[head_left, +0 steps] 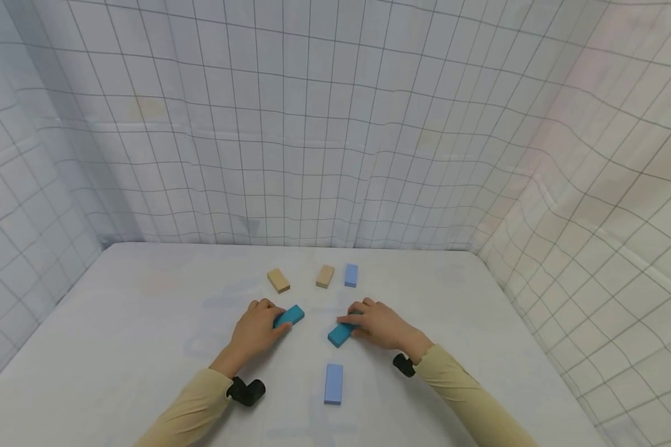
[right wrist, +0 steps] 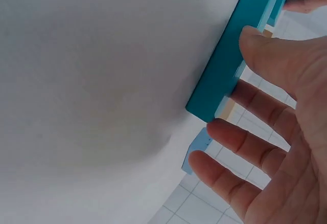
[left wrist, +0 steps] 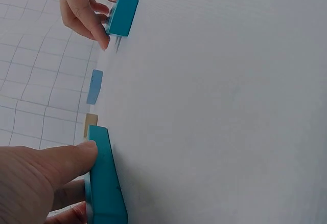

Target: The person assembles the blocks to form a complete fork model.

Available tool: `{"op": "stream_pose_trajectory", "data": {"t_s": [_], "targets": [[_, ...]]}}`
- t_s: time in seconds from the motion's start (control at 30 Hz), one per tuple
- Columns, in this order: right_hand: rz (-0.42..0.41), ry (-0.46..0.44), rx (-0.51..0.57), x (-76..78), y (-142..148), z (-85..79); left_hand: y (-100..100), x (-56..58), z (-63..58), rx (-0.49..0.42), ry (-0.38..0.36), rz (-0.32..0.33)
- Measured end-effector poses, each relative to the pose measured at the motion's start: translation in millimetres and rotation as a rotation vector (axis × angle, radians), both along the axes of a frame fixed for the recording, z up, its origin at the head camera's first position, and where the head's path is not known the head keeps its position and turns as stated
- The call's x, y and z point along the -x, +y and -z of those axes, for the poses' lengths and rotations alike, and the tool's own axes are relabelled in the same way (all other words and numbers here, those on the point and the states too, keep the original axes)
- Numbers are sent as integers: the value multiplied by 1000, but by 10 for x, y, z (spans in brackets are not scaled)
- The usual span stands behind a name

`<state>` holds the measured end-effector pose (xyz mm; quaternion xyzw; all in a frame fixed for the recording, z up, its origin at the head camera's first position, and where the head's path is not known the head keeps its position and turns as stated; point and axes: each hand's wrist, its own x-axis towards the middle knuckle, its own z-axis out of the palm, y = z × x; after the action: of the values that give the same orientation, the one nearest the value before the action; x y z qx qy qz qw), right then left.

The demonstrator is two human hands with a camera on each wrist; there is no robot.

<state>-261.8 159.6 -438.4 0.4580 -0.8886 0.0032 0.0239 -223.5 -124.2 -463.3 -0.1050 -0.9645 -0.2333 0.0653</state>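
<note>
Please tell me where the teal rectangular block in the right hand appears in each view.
Head: the teal rectangular block is in the lower middle, partly covered by the right hand.
Left wrist: the block is near the top edge, left of centre.
Right wrist: the block is large, right of centre, running down from the top edge.
Shared landmark: a second teal rectangular block, in the left hand.

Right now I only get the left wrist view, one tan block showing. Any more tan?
Observer: Yes, the head view shows two: a left tan block and a right tan block, apart.
Operator: I see one blue. More?
Observer: Yes. Besides the far blue block, a near blue block lies lower in the head view than the left hand and right hand.
Operator: How's it turned?
Observer: Long sides nearly straight up and down that view.
</note>
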Motion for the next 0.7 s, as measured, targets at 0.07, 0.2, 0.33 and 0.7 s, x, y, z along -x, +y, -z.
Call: {"op": "stream_pose_trajectory", "data": {"t_s": [0.07,0.2,0.33,0.7], "targets": [[3,-2,8,8,8,9,5,1,0,-7,-2,-8],[0,-4,27,20,29,36,15,3,3,-36,-10,-24],[2,-26,63,33,51,66,22,0,9,-70,-18,-31],[75,-193,178,4,79,46,58,10,-2,-128,0,-17]]}}
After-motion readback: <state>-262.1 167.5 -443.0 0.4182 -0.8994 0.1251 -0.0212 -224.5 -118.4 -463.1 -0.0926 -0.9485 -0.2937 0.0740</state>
